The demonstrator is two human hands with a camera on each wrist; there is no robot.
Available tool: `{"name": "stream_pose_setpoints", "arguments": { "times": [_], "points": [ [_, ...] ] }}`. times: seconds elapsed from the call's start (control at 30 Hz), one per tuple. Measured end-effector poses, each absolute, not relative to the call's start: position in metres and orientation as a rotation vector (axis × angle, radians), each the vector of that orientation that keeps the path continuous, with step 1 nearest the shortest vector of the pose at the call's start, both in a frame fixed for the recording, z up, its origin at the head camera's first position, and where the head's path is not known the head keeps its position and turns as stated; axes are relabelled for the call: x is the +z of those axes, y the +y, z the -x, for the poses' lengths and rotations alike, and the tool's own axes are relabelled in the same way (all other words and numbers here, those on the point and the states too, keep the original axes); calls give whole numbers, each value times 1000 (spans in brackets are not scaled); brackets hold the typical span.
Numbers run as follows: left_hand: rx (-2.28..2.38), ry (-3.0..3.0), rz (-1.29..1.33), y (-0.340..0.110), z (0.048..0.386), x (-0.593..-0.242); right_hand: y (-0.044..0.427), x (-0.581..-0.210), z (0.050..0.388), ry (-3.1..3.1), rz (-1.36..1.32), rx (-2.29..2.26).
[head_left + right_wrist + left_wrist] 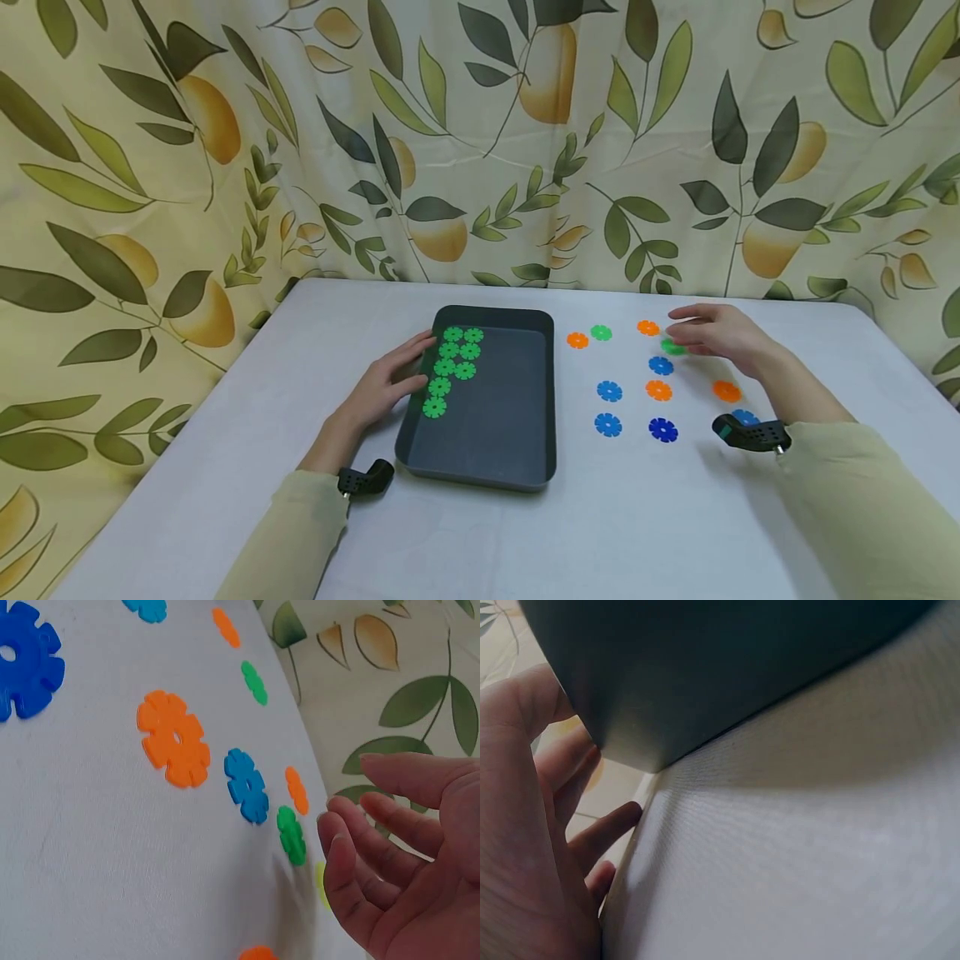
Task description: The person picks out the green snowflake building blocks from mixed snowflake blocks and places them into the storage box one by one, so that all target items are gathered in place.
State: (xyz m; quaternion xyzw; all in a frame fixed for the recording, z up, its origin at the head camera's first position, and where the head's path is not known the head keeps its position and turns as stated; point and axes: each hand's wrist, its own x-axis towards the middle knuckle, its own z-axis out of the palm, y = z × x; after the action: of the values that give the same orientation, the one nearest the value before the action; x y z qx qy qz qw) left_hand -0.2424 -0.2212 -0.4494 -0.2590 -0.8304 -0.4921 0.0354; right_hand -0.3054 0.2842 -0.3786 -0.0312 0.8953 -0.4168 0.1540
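Note:
My left hand (pixel 381 385) rests against the left wall of a dark grey tray (pixel 510 400), its fingers extended along the outside. In the left wrist view the left hand (pixel 525 802) touches the end of the tray (pixel 705 667). Several green flower-shaped discs (pixel 445 367) lie in the tray's left part. Over the table's right side hovers my right hand (pixel 723 337), fingers loosely bent and holding nothing. Just below its fingertips is a green disc (pixel 672 347), partly covered in the head view. The right wrist view shows a gap between the right hand (pixel 405 855) and that green disc (pixel 292 836).
Right of the tray lie loose orange discs (pixel 658 390), light blue discs (pixel 608 425), a dark blue disc (pixel 663 430) and another green disc (pixel 601 332). A yellow disc (pixel 322 883) is partly hidden behind the right fingers. A patterned curtain (pixel 480 150) hangs behind the white table (pixel 480 542).

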Motion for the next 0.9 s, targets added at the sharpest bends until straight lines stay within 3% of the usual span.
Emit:
{"name": "stream_pose_setpoints", "arguments": {
  "times": [0.9],
  "points": [
    [-1464,-2574,801,-223,244,-450,291,-395,312,2678,71,-1054]
  ]
}}
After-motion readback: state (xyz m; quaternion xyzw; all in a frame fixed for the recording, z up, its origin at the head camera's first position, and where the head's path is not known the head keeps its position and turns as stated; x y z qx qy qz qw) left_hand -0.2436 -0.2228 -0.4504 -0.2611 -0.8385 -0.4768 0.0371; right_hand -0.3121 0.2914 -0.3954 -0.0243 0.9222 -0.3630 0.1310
